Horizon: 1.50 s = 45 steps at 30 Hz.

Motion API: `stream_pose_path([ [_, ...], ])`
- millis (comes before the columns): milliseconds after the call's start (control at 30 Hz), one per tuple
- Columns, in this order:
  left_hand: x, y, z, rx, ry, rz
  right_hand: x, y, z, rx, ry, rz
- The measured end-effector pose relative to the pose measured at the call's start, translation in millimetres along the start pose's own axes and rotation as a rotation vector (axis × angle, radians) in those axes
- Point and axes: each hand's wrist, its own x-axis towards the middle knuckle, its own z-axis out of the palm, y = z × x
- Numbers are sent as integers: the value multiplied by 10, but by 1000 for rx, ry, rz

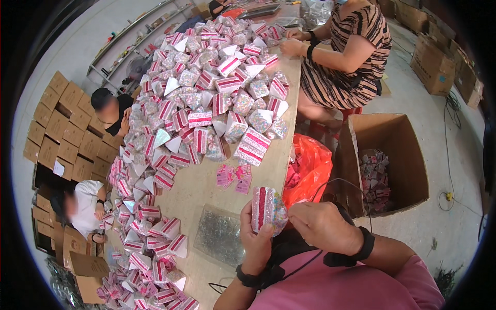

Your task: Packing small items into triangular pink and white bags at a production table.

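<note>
My left hand (254, 247) is wrapped round a wedge-shaped toy cake slice (265, 209) in front of my chest. The slice has glittery silver sides, a dark pink stripe and a speckled, multicoloured face. Against its right edge, the fingers of my right hand (328, 227) are pinched together; whatever they hold is too small to make out. On the table just beyond lie a few pink printed cards (235, 178). A shallow clear tray (219, 235) with tiny transparent pieces rests left of my left hand.
A large heap of similar cake slices (206, 98) covers much of the table (279, 160). An orange-red plastic bag (312, 168) hangs by the right edge, beside an open cardboard box (408, 199) holding pink-printed pieces. Co-workers sit along both sides. Stacked cartons (67, 129) stand left.
</note>
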Motion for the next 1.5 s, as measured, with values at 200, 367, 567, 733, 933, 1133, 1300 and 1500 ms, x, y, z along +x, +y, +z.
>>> stream_pose_path([
  [200,-19,73,-8,230,-59,72,59,-6,82,630,2,281],
  [367,-68,146,-114,177,-22,48,189,14,176,863,-136,403],
  [567,-238,570,-670,-387,226,-208,472,168,491,909,-287,192],
  [733,-720,1496,-2174,14,724,242,426,429,499,956,-290,410],
  [933,-954,1400,-2745,1142,967,359,337,650,600,974,-230,522],
  [1133,-373,279,-1532,1552,19,261,255,636,657,884,-320,544],
  [1300,-219,-36,-1590,1694,-58,105,146,739,635,892,-301,558],
  [1500,-162,129,-1623,1538,10,150,138,757,686,960,-292,584],
])
